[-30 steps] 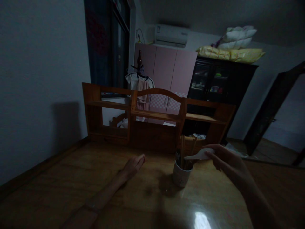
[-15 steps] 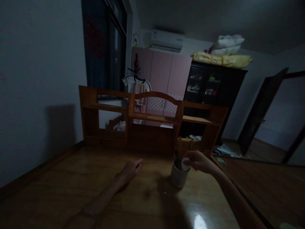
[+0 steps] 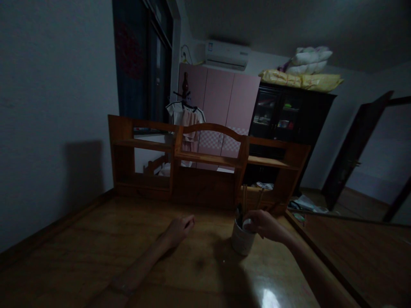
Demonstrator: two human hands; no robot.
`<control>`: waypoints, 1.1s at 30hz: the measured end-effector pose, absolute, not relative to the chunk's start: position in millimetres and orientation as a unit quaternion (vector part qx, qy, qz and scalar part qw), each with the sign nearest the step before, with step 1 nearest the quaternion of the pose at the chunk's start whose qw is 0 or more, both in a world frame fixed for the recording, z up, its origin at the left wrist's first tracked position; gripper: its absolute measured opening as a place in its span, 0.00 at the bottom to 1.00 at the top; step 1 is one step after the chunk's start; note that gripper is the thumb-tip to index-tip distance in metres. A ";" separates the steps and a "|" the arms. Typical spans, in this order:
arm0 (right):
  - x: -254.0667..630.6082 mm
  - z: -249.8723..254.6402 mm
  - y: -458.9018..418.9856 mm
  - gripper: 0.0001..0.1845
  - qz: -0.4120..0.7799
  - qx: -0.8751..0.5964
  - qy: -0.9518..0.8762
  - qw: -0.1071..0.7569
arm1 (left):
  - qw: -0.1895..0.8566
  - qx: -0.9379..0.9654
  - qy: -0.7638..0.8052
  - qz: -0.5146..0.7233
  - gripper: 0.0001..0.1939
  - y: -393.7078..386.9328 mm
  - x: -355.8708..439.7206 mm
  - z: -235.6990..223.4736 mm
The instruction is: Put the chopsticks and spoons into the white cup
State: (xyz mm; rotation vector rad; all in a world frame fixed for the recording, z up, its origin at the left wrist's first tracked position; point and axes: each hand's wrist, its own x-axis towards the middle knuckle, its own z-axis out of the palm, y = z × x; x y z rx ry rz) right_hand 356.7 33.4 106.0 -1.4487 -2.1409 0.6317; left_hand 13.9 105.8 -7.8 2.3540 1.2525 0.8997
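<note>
A small white cup (image 3: 241, 243) stands on the wooden table (image 3: 128, 239) with wooden chopsticks (image 3: 245, 201) sticking up out of it. My right hand (image 3: 265, 225) is over the cup's rim, fingers pinched on a white spoon (image 3: 246, 225) whose bowl sits at the cup's mouth. My left hand (image 3: 178, 230) rests on the table to the left of the cup, fingers loosely curled, holding nothing.
A wooden shelf unit (image 3: 208, 164) stands along the table's far edge, just behind the cup. The table's right edge (image 3: 308, 244) runs close to my right arm. A grey wall (image 3: 54, 107) is on the left. Pink wardrobe (image 3: 221, 102) and dark cabinet (image 3: 289, 115) stand further back.
My right hand carried the white spoon from above and right of the cup down into its mouth. The left hand stayed on the table.
</note>
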 end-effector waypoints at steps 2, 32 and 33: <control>355.7 108.0 31.6 0.10 0.223 -0.531 -0.783 0.235 | 0.164 0.826 0.439 0.314 0.12 105.5 14.1 -7.7; 356.2 21.8 -87.9 0.13 -0.011 -0.607 -0.668 0.430 | 0.134 0.818 0.471 0.301 0.16 111.8 14.3 -17.5; 362.6 16.0 -87.5 0.13 -0.002 -0.619 -0.661 0.424 | 0.135 0.818 0.471 0.302 0.16 112.4 14.0 -17.7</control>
